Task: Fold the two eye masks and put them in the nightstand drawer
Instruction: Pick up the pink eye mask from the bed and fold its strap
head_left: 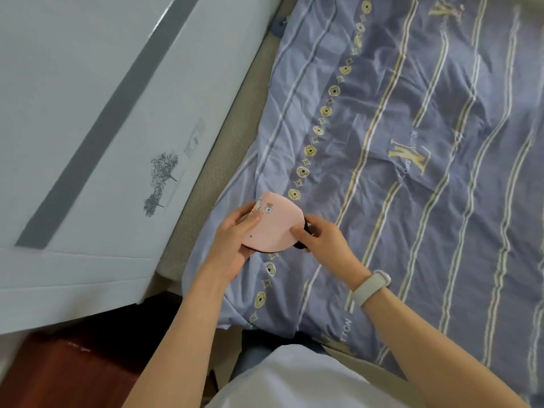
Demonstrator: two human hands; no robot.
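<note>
A pink eye mask (275, 226) with small printed marks and a dark underside is folded in half and held just above the left edge of the bed. My left hand (235, 245) grips its left side, thumb on top. My right hand (322, 241) pinches its right end, where a dark strap shows under the fingers. A second eye mask is not in view. The nightstand drawer is not in view either.
The bed carries a blue-purple striped duvet (412, 172) with flower and logo prints. A white cabinet top (88, 142) with a grey stripe and a tree print stands to the left. Dark red wooden floor (73, 372) shows at the bottom left.
</note>
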